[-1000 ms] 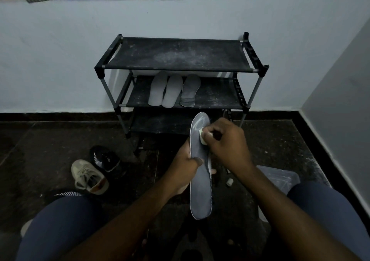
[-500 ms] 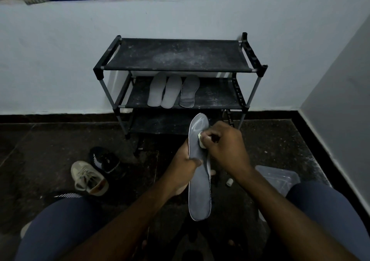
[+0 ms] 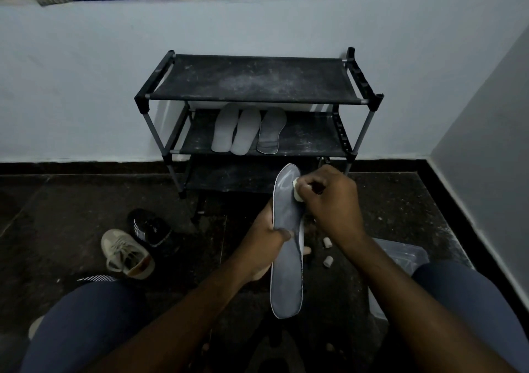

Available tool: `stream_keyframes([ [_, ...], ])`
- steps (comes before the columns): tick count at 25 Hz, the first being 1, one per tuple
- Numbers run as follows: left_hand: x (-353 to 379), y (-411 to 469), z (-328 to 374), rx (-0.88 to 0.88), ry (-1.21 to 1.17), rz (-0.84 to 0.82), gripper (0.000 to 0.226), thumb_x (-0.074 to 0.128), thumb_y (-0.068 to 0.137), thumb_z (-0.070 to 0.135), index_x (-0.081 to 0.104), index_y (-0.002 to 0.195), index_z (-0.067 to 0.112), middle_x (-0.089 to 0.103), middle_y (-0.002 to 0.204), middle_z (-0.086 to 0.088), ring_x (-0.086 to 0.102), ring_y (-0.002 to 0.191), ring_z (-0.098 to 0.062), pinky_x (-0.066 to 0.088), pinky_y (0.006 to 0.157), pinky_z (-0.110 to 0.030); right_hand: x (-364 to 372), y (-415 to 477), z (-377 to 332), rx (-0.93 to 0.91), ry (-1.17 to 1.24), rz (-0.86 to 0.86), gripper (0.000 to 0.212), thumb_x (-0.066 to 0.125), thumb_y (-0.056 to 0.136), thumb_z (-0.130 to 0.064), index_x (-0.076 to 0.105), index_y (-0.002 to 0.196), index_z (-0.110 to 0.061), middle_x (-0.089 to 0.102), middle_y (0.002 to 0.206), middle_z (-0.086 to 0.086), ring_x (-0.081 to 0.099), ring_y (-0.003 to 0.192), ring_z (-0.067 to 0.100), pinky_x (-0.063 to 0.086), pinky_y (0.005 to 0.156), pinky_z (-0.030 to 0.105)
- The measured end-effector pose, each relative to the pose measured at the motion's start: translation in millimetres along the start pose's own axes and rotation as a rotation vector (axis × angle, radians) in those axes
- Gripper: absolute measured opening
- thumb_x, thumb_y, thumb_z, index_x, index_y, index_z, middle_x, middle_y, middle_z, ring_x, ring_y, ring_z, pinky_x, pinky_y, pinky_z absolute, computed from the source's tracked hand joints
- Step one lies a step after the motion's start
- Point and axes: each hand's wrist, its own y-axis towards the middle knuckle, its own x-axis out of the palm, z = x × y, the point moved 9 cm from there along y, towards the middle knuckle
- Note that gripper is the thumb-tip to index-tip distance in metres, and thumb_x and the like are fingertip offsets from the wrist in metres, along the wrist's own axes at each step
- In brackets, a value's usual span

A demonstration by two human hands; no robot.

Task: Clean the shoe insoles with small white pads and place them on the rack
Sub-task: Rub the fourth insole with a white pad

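Two shoes (image 3: 134, 243) are seen on the floor at the left. Three insoles (image 3: 247, 133) are laid side by side on the rack's (image 3: 252, 79) middle shelf. Before it, a grey insole (image 3: 287, 275) is gripped mid-length by the left hand (image 3: 264, 239), fingers (image 3: 307, 250) curled round it. A white pad (image 3: 296, 190) is pinched by the right hand (image 3: 333, 200) against its upper end.

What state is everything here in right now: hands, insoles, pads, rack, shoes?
held insole: upright, off the floor
left hand: grips the held insole's middle
right hand: pinches the pad
pad: pressed on the held insole's top end
rack insoles: three, flat on the middle shelf
rack: standing, dusty
shoes: two, on the floor
spare pads: two, loose on the floor
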Motion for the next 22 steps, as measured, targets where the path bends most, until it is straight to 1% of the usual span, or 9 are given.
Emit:
stream_keyframes([
  [2,0,0,2,0.011,-0.017,0.009,0.082,0.052,0.074,-0.008,0.050,0.144,0.034,0.064,0.134,-0.009,0.061,0.125,-0.035,0.047,0.101,-0.066,11,-4,-10,-0.060,0.015,-0.062,0.010,0.074,0.088,-0.006,0.076,0.082,-0.013,0.066,0.087,-0.004,0.063,0.078,0.003,0.051,0.072,0.018],
  [4,0,-2,7,0.027,-0.044,0.002,0.083,0.051,0.073,-0.010,0.047,0.147,0.028,0.064,0.133,-0.014,0.062,0.123,-0.038,0.049,0.098,-0.066,23,-13,-15,-0.104,0.016,-0.146,0.009,0.074,0.087,-0.004,0.076,0.082,-0.012,0.066,0.087,-0.003,0.063,0.078,0.004,0.051,0.073,0.021],
  [5,2,-4,9,0.029,-0.055,-0.007,0.083,0.050,0.074,-0.011,0.046,0.148,0.026,0.064,0.133,-0.014,0.062,0.122,-0.039,0.050,0.097,-0.065,22,-13,-13,-0.097,0.009,-0.148,0.009,0.074,0.087,-0.004,0.076,0.082,-0.012,0.066,0.087,-0.003,0.063,0.078,0.004,0.051,0.074,0.023],
  [9,9,-7,9,0.008,-0.069,-0.037,0.082,0.049,0.076,-0.013,0.047,0.147,0.027,0.064,0.134,-0.011,0.063,0.122,-0.035,0.051,0.095,-0.067,2,-1,0,-0.014,0.009,-0.009,0.009,0.074,0.089,-0.007,0.076,0.085,-0.014,0.066,0.089,-0.004,0.063,0.080,0.003,0.054,0.074,0.023],
  [12,7,-6,10,0.008,-0.070,-0.027,0.082,0.047,0.079,-0.019,0.045,0.148,0.027,0.064,0.132,-0.014,0.066,0.118,-0.035,0.054,0.091,-0.067,18,-9,-14,-0.087,0.023,-0.098,0.007,0.073,0.089,-0.006,0.076,0.086,-0.011,0.067,0.091,-0.002,0.064,0.082,0.007,0.054,0.076,0.027],
  [14,5,-5,10,0.007,-0.071,-0.016,0.082,0.049,0.077,-0.016,0.048,0.146,0.028,0.065,0.130,-0.014,0.066,0.116,-0.037,0.052,0.091,-0.068,22,-14,-13,-0.085,0.024,-0.147,0.008,0.074,0.087,-0.004,0.076,0.086,-0.012,0.067,0.091,-0.003,0.064,0.082,0.006,0.054,0.077,0.027],
  [18,5,-3,8,0.005,-0.037,-0.013,0.080,0.054,0.076,-0.007,0.049,0.144,0.035,0.064,0.135,-0.008,0.061,0.125,-0.034,0.047,0.100,-0.067,2,-1,0,-0.022,0.015,-0.009,0.009,0.075,0.087,-0.005,0.076,0.086,-0.013,0.067,0.090,-0.004,0.064,0.081,0.004,0.055,0.076,0.028],
  [20,4,-2,8,0.002,-0.017,-0.020,0.081,0.054,0.076,-0.009,0.049,0.144,0.036,0.064,0.134,-0.010,0.061,0.125,-0.035,0.048,0.100,-0.067,8,-3,-9,-0.065,0.026,-0.037,0.009,0.074,0.087,-0.004,0.077,0.088,-0.013,0.067,0.092,-0.003,0.064,0.083,0.004,0.055,0.076,0.027],
  [22,4,-3,11,0.008,-0.024,-0.026,0.082,0.052,0.077,-0.014,0.050,0.143,0.035,0.064,0.132,-0.012,0.063,0.122,-0.036,0.050,0.096,-0.067,21,-11,-18,-0.115,0.042,-0.128,0.010,0.074,0.087,-0.003,0.078,0.090,-0.012,0.068,0.094,-0.002,0.065,0.085,0.006,0.054,0.078,0.027],
])
